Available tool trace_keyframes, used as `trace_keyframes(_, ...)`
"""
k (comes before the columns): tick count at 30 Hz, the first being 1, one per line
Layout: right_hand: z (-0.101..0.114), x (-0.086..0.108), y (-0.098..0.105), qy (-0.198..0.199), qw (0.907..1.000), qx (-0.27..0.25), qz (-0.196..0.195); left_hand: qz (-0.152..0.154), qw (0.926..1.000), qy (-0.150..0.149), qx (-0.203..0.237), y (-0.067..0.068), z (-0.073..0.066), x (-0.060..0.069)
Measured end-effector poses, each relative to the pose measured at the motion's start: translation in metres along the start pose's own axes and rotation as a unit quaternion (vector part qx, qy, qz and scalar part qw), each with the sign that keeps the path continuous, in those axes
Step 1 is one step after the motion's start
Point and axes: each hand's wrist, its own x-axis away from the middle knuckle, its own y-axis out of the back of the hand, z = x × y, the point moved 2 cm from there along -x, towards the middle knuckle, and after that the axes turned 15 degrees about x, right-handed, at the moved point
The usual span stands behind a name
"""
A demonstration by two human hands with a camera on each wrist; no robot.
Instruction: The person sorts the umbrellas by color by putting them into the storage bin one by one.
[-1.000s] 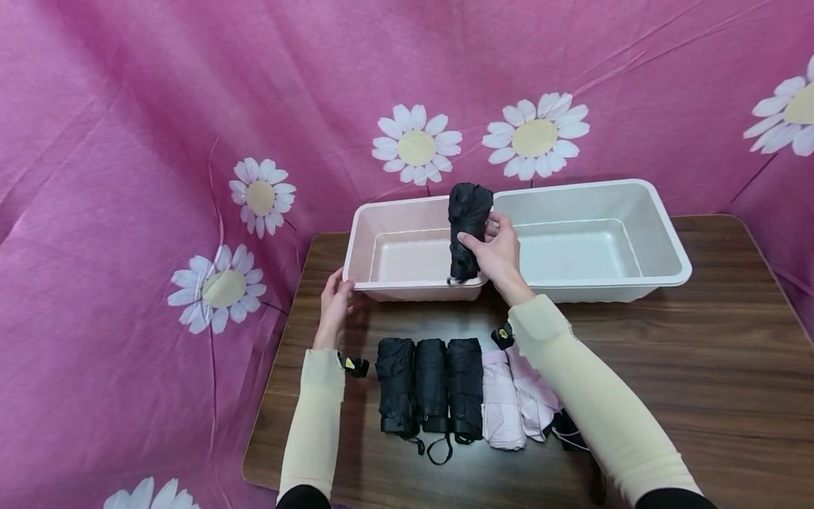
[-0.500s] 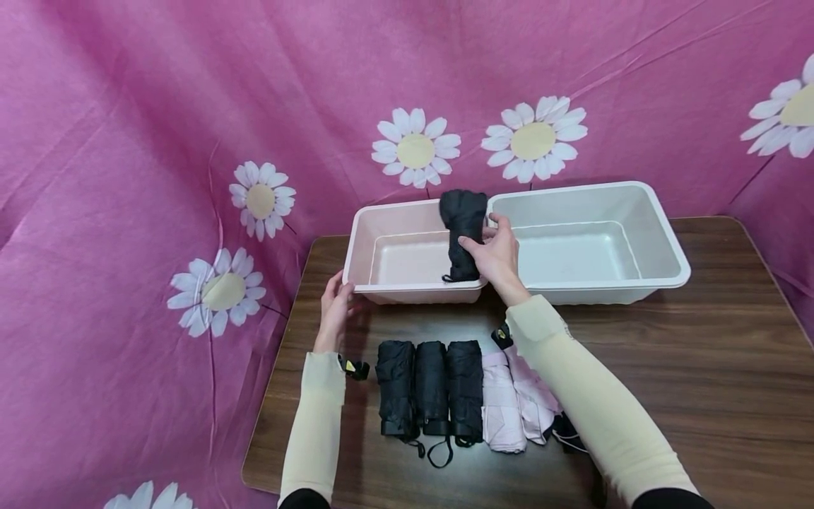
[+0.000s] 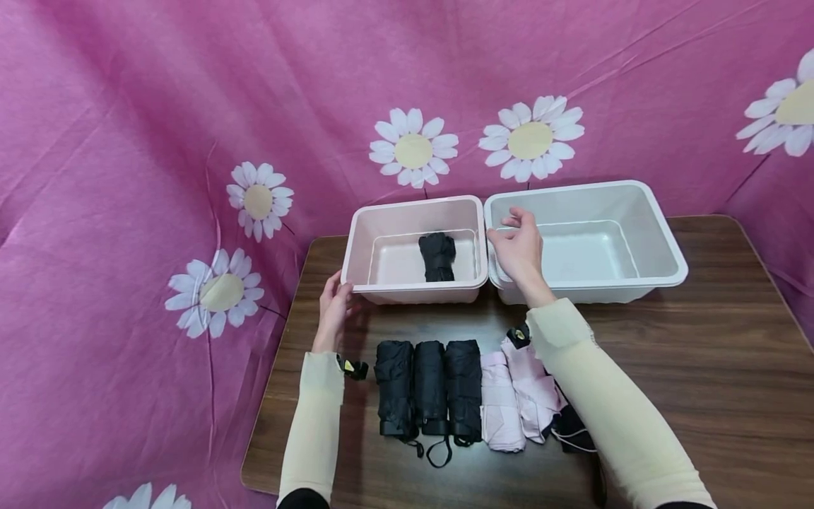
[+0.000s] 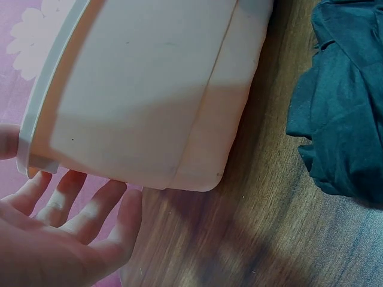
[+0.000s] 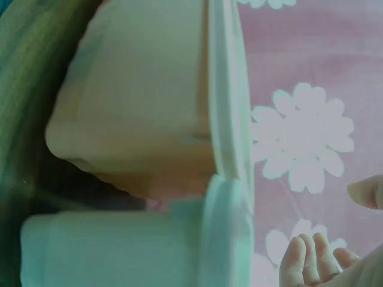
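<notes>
A folded black umbrella (image 3: 437, 256) lies inside the pale pink bin (image 3: 416, 288), toward its right side. My left hand (image 3: 333, 311) holds that bin's near left corner; in the left wrist view its thumb is at the rim (image 4: 37, 107) and the fingers lie below it along the end wall. Over the left end of the white bin (image 3: 591, 284) hovers my right hand (image 3: 520, 251), with nothing in its loosely bent fingers. Several more folded umbrellas rest in a row on the table: black umbrellas (image 3: 431, 387) at left, pink umbrellas (image 3: 502, 403) to their right.
A dark item with a white cord (image 3: 574, 430) sits at the row's right end, partly behind the right sleeve (image 3: 623, 410). The bins stand side by side at the back of the wooden table (image 3: 718, 339), against a pink flowered cloth (image 3: 318, 85).
The right hand has let go of the black umbrella, which dropped into the pink bin. That hand has moved right, over the white bin. My left hand has stayed at the corner.
</notes>
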Motion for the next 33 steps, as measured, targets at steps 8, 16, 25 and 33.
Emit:
trace_keyframes(8,0.003,0.008,0.032,0.011,0.9984,-0.052,-0.017,-0.003,1.0,0.002,0.002,-0.001,0.0,0.001)
trace_keyframes(16,0.001,0.023,0.069,0.021,0.9739,-0.225,-0.019,-0.002,1.0,-0.002,-0.001,-0.002,-0.001,0.002)
trace_keyframes(25,-0.015,0.044,0.103,0.054,0.9374,-0.343,-0.021,-0.005,1.0,-0.004,-0.005,-0.002,-0.003,0.005)
trace_keyframes(33,-0.044,0.06,0.131,0.055,0.9015,-0.429,-0.019,-0.002,0.9999,-0.004,-0.009,-0.002,-0.004,0.005)
